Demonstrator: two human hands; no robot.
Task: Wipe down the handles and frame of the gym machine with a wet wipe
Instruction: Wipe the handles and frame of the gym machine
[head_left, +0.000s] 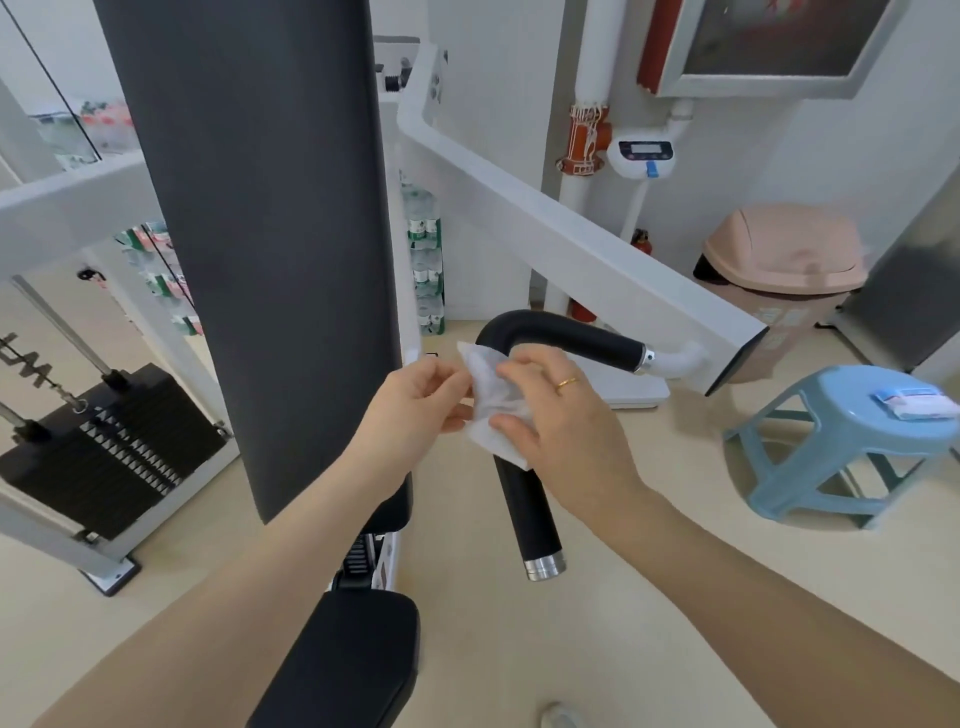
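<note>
A white wet wipe (488, 400) is stretched between both hands in front of the machine's black bent handle (566, 335). My left hand (415, 410) pinches the wipe's left edge. My right hand (556, 415), with a gold ring, grips its right side, thumb under it. The wipe covers the handle's bend; whether it touches the handle I cannot tell. The handle's lower leg (530, 514) ends in a silver cap. The white frame arm (571, 239) carries the handle. A black back pad (270, 234) rises at the left.
A black weight stack (109, 447) sits at the left. A blue plastic stool (852, 441) at the right holds a wipe packet (914, 402). A pink bin (779, 270) stands by the back wall. The black seat (343, 660) lies below my arms.
</note>
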